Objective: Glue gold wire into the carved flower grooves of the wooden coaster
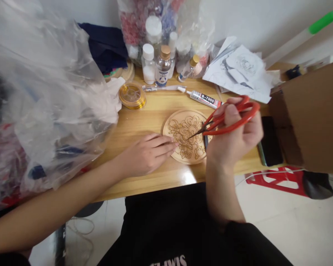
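Two hands flank a round wooden disc [184, 129] with gold floral outlines, lying flat on the table [138, 127]. The left hand [151, 153] lies just left of it, fingers together and slightly bent, fingertips over its edge; whether they pinch anything I cannot tell. The right hand [235, 144], at the disc's right, is closed around red-handled scissors [226, 128], tips over the disc's middle.
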`<state>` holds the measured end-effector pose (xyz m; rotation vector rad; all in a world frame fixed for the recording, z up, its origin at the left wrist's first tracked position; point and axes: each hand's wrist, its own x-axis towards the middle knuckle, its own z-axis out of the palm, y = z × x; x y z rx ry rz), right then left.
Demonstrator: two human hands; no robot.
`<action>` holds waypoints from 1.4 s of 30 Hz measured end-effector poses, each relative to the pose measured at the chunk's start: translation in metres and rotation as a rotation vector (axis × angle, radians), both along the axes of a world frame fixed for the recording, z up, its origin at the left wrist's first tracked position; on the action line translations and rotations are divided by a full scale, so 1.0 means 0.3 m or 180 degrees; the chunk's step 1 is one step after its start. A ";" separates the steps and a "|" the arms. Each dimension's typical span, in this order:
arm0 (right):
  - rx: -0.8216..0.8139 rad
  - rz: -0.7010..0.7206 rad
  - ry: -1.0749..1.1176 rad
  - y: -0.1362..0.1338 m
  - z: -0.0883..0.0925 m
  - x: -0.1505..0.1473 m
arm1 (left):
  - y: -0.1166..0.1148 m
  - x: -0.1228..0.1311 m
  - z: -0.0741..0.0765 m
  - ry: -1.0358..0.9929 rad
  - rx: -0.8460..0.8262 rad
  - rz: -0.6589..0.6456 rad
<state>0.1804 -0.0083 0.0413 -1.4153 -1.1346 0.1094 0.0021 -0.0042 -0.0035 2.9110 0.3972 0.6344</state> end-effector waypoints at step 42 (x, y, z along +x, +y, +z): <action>0.0829 0.0105 0.0067 0.011 -0.143 -0.059 | 0.001 -0.002 0.000 0.0070 -0.0103 0.0037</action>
